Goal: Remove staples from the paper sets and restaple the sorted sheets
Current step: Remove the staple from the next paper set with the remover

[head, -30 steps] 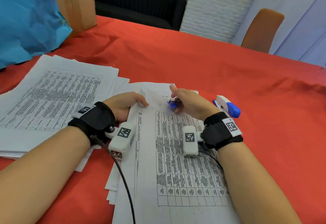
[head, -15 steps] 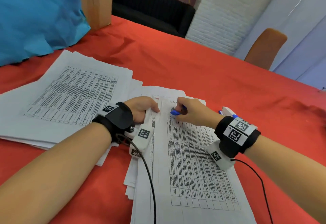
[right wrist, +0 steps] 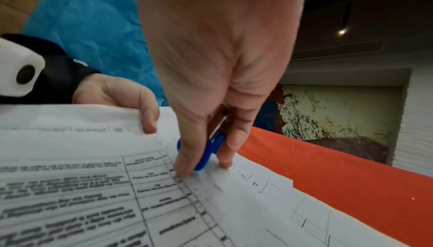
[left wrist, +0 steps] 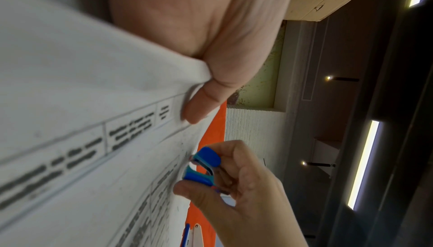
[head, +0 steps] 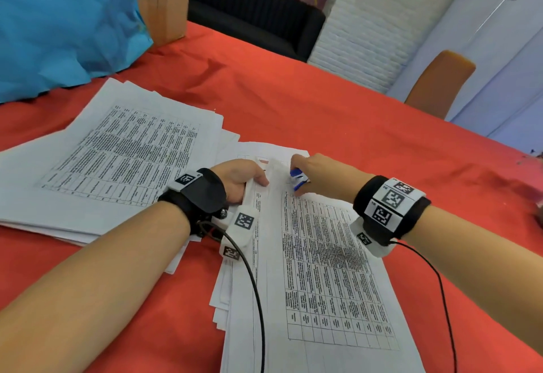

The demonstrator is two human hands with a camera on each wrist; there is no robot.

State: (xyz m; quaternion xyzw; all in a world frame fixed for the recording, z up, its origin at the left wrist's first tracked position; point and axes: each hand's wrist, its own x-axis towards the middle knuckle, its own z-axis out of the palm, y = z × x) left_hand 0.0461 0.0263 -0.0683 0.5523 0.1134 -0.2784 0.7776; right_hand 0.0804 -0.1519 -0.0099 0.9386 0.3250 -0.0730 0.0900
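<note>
Head: L hand (head: pixel 239 178) pinches paper set (head: pixel 320 269); R hand (head: pixel 321 177) grips staple remover (head: pixel 297 178).

The right hand (right wrist: pixel 218 76) pinches a blue staple remover (right wrist: pixel 209 151) down on the printed papers (right wrist: pixel 117 186), whose edge the left hand (right wrist: pixel 121 95) grips.

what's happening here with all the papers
A person is pulling staples out of paper sets at a table with a red cloth. The right hand pinches a blue staple remover at the top corner of the front paper set, while the left hand grips that set's folded-over edge. Another paper stack lies to the left.
</note>
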